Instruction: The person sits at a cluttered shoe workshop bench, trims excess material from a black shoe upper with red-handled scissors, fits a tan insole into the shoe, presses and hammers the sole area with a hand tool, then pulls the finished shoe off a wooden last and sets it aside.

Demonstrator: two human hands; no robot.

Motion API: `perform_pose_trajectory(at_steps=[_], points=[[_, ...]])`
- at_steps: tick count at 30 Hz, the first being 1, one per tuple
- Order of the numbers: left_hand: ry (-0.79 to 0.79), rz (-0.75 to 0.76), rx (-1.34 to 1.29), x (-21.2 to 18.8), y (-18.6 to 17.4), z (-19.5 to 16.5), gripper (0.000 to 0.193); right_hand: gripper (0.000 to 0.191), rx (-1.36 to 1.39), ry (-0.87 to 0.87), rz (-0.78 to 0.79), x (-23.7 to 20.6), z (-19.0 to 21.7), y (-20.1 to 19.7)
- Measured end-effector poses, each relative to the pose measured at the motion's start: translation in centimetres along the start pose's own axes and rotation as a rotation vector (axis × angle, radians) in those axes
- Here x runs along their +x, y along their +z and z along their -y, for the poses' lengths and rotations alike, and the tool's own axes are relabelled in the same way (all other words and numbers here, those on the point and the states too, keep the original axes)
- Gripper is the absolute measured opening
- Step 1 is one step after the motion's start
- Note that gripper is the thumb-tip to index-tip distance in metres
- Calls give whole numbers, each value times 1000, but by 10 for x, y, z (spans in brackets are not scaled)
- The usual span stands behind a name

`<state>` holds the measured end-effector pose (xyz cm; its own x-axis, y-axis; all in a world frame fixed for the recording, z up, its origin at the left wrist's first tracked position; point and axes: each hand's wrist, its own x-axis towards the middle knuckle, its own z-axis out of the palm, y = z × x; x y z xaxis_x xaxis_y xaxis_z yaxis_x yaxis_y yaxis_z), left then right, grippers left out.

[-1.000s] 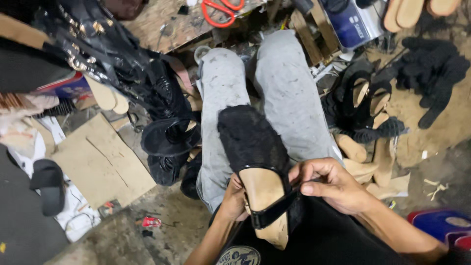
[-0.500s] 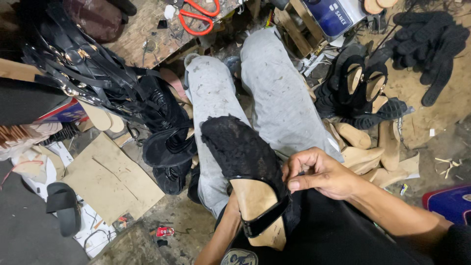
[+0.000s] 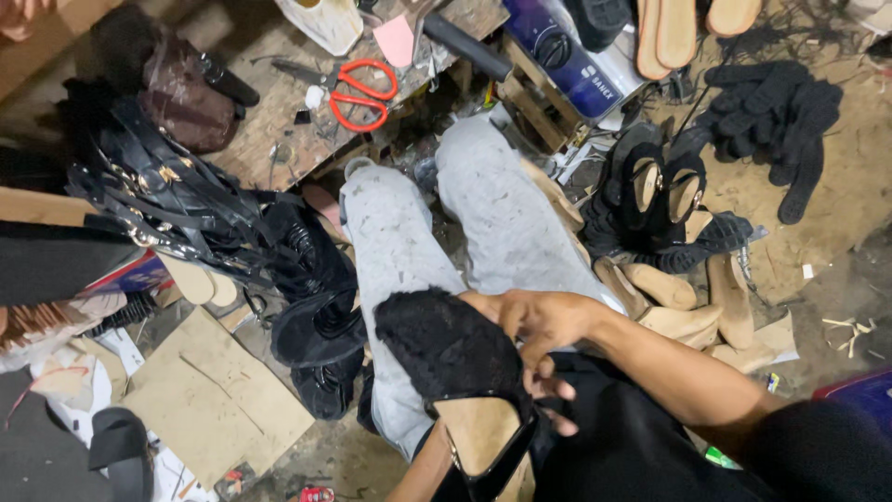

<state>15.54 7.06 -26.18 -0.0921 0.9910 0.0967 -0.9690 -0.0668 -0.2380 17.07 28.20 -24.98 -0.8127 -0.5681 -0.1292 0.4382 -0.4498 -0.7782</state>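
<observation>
The right hand grips the black fuzzy shoe at its right edge, the shoe's long side points near to far, and the left hand is hidden under it.

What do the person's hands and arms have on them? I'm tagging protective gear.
No gloves: the right hand is bare, its forearm uncovered up to a dark sleeve. Of the left arm only a bare forearm shows; its hand is hidden.

Sandal on lap; scissors on workbench ahead.
</observation>
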Motion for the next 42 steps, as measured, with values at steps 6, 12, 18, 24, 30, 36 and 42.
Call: perform_pose_trajectory(at_steps=[6,12,18,24,30,36,42], points=[[-64,-279,189,1,5,-4,42,19,-264,-131,235,23,-11,-37],[571,-664,477,-25,18,-28,45,32,-763,-404,-585,-5,63,-28],[809,-715,1961,1,94,-149,15,15,-497,-1002,-1311,-11,126,10],[687,-510,2735,42,157,-182,17,55,-1450,-698,-755,75,128,33],[756,-494,2698,20,153,-187,27,65,-1388,-559,-668,124,127,18],[658,-613,2597,-2,147,-204,61,45,-1422,-579,-583,144,122,12],[756,-636,2523,-13,136,-203,64,24,-1357,-469,-596,152,113,16]])
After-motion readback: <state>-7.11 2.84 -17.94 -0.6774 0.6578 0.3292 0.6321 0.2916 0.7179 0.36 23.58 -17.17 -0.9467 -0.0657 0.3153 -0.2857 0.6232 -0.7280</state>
